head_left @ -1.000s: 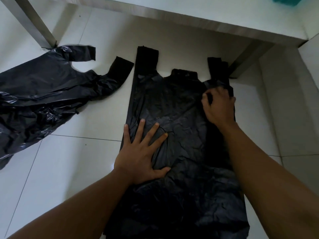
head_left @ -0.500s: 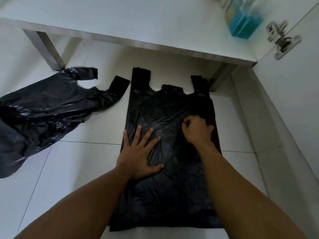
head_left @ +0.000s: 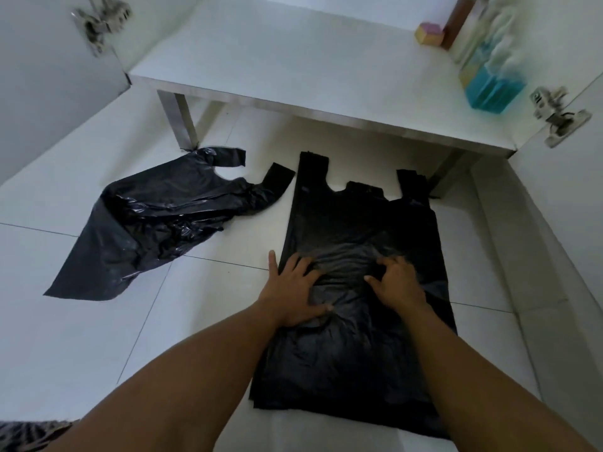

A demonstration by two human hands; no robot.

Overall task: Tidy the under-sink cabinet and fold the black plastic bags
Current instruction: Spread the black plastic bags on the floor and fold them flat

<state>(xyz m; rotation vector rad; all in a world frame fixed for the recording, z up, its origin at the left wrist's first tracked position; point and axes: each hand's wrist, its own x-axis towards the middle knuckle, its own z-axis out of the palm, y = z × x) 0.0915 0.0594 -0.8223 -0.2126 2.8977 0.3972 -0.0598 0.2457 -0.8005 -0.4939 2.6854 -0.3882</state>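
Both hands are down on the flat black bag (head_left: 359,230), which lies spread on the white tiled floor (head_left: 81,337) right in front of the open under-sink cabinet. Its two handles point toward the cabinet, and the right one reaches just up to a metal leg (head_left: 448,172).

The left hand (head_left: 293,288) lies palm down on the bag's left edge with the fingers straight and spread. The outermost finger sits off the plastic on bare tile, and the thumb presses the sheet toward the middle.

The right hand (head_left: 398,282) is on the bag's centre, close beside the left. Its fingers are curled and its knuckles raised, with the tips against the plastic. I cannot tell whether it has a fold pinched or only presses. The plastic between the two hands is rippled.

Off to the left, well apart from the hands, the crumpled black bag (head_left: 156,223) lies loose on the floor, its handles splayed toward the other metal leg (head_left: 179,122).

The white cabinet base (head_left: 293,60) stands raised on those legs. On its far right side stand a bottle of blue liquid (head_left: 492,86) and a small pink-and-yellow sponge (head_left: 429,34).

The doors are swung wide, with a hinge (head_left: 98,22) on the left door and another hinge (head_left: 554,115) on the right.
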